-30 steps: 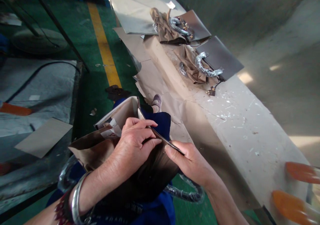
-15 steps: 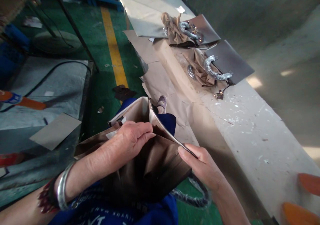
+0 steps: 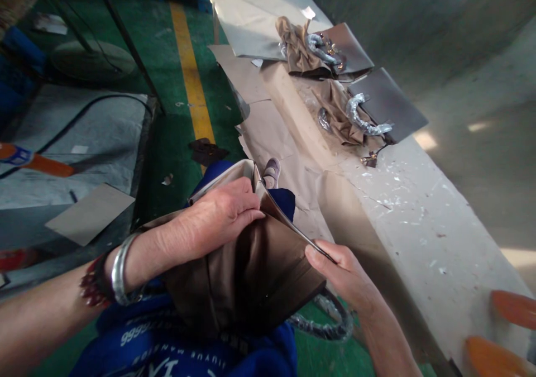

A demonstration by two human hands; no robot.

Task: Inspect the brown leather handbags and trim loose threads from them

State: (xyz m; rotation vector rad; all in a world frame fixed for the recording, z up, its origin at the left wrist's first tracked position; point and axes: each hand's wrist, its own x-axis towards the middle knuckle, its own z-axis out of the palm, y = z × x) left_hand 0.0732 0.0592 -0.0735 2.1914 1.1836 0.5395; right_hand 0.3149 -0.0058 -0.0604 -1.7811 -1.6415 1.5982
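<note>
two hands work at one brown bag (image 3: 259,276) that rests on the person's lap, over blue clothing and just beside the pale workbench (image 3: 419,220). the left hand (image 3: 218,218), a metal bangle (image 3: 119,271) at its wrist, lies across the bag's open mouth. its fingers curl down over the near lip, but the thumb is hidden, so i cannot tell whether it truly grips. the right hand (image 3: 341,273) is closed in a pinch, thumb on top, on the thin edge of the far panel, holding that side out so the mouth gapes. a film-wrapped handle (image 3: 330,324) hangs below the bag near the right wrist, and neither hand touches it.

the bag looks light and soft-sided, since its panels sag and fold between the hands. its smooth sheen suggests a face that slides and scuffs easily. the stitched rim and panel edges seem the surest holds, and the wrapped handle would likely slip.

well apart on the bench lie two more bags (image 3: 387,103) with crumpled paper (image 3: 297,47).
</note>
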